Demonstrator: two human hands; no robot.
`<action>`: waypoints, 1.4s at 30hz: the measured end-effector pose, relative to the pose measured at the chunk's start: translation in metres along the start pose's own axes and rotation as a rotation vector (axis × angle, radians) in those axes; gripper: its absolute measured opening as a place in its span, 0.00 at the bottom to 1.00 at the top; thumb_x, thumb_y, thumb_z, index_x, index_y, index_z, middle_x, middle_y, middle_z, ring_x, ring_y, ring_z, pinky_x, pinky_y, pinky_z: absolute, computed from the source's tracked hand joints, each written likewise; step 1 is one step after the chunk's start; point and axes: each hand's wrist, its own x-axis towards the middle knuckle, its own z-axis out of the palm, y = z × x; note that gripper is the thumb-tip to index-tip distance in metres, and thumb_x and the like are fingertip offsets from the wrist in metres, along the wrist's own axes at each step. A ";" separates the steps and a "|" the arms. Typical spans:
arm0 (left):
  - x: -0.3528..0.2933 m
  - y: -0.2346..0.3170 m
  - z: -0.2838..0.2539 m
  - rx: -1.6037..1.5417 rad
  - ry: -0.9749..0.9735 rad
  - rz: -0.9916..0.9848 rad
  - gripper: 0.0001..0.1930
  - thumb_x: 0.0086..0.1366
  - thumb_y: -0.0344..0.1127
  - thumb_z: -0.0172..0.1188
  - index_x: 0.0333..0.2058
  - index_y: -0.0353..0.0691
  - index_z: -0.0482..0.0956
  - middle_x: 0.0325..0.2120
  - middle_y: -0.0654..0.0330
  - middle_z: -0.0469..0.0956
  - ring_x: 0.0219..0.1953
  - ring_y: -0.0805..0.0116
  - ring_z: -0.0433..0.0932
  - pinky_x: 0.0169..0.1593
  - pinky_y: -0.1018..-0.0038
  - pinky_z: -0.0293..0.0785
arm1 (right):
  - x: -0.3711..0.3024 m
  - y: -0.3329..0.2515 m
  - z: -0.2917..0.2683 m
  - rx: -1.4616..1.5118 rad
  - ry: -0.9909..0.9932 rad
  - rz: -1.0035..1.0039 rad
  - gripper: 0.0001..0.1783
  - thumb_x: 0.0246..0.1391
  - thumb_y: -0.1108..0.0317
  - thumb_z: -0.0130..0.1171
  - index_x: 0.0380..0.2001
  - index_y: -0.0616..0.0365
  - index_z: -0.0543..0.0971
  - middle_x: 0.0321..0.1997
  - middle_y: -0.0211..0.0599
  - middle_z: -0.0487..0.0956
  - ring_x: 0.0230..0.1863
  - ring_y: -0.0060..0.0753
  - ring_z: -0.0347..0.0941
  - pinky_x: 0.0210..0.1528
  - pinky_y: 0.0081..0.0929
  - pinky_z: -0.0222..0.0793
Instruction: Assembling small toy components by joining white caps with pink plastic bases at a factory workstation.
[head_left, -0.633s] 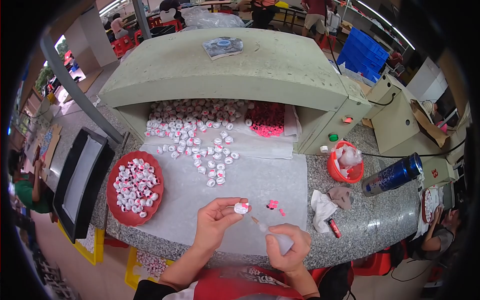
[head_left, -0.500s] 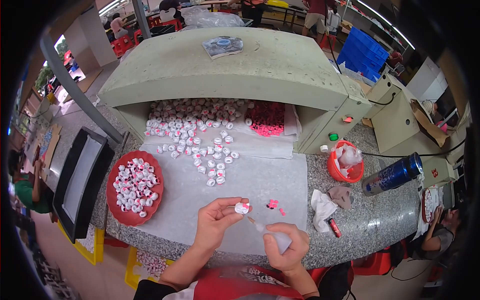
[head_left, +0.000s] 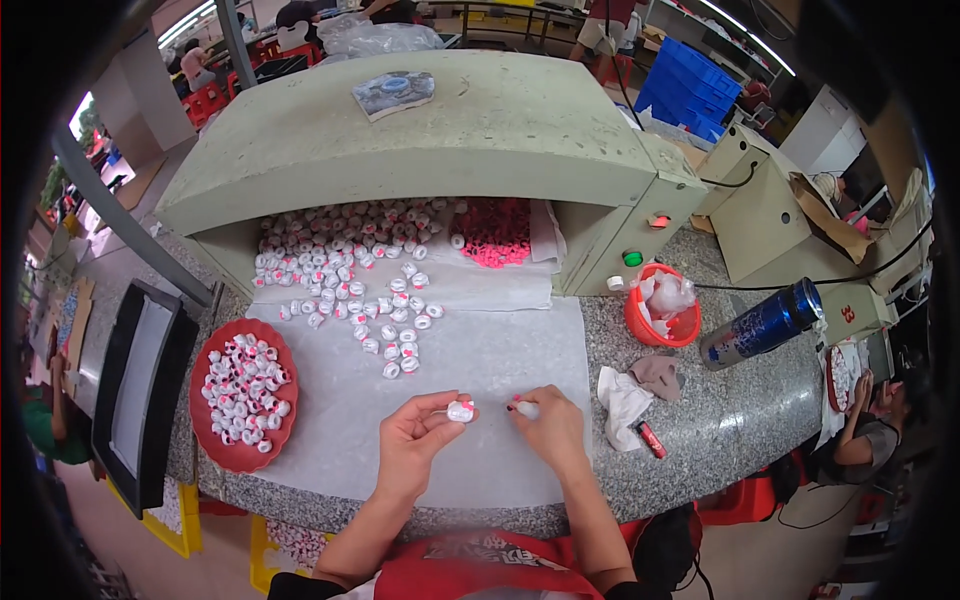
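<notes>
Between the thumb and fingertips of my left hand (head_left: 412, 440) is a small white figurine head (head_left: 460, 411) with pink spots. My right hand (head_left: 553, 432) is closed over the paper sheet (head_left: 480, 465), just right of the left. A whitish part of the squeeze bottle (head_left: 527, 409) shows at its fingertips; the rest of the bottle is hidden by the hand. Small pink and dark pieces (head_left: 515, 402) lie at those fingertips, partly covered. Beyond my hands, several similar white heads (head_left: 400, 345) lie on the paper.
A wide pale-green metal housing (head_left: 420, 160) stands ahead, with many white heads and a pink heap (head_left: 495, 235) inside. At left are a red scalloped dish (head_left: 205, 430) of heads and a black tray (head_left: 125, 400). A red basket (head_left: 640, 325), blue flask (head_left: 755, 330) and cloth (head_left: 620, 405) sit at right.
My right hand has moved up and slightly left, onto the small pink pieces, and the bottle is now mostly hidden. The left still holds the head. The whole view has shifted slightly.
</notes>
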 end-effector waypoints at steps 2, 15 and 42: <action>-0.005 -0.002 -0.005 0.006 0.038 0.009 0.17 0.50 0.14 0.52 0.41 0.29 0.70 0.37 0.49 0.75 0.38 0.58 0.77 0.45 0.69 0.73 | -0.001 0.005 0.012 -0.141 -0.086 0.042 0.12 0.35 0.68 0.62 0.27 0.59 0.76 0.28 0.42 0.76 0.29 0.41 0.74 0.31 0.31 0.70; -0.007 0.004 0.002 0.094 0.022 0.031 0.18 0.52 0.15 0.52 0.43 0.29 0.69 0.38 0.51 0.75 0.38 0.62 0.77 0.43 0.74 0.73 | -0.007 -0.026 -0.026 0.565 -0.159 0.147 0.06 0.42 0.74 0.60 0.27 0.62 0.76 0.28 0.34 0.77 0.25 0.22 0.72 0.29 0.19 0.67; -0.022 0.005 0.015 0.124 -0.156 0.211 0.13 0.54 0.16 0.51 0.40 0.30 0.72 0.42 0.51 0.71 0.45 0.64 0.71 0.49 0.73 0.70 | -0.022 -0.063 -0.037 0.740 -0.088 -0.092 0.08 0.36 0.81 0.63 0.25 0.63 0.77 0.23 0.30 0.74 0.24 0.17 0.67 0.27 0.13 0.62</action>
